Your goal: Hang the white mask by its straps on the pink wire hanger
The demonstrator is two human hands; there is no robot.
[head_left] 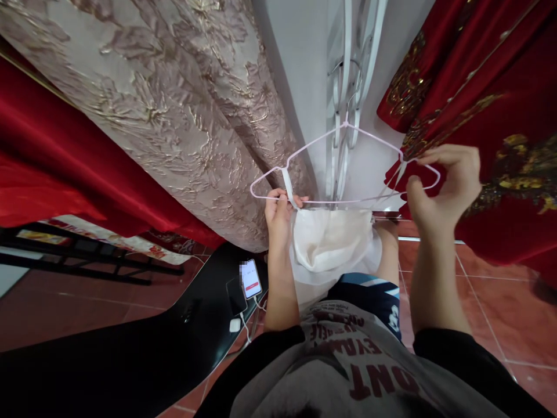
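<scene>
At mid-frame, our left hand (279, 213) pinches a flat white fabric strap (288, 184) on a thin pink hanger (346, 124); we cannot tell whether our right hand (453, 191) grips its right end.

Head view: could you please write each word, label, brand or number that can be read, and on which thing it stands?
"ONT": this is how the large letters on the shirt appear to read; its other lines are too small or creased to read with certainty.
Shorts: a white mark, too small to tell.
Phone: lines on the lit screen, too small to read.
</scene>
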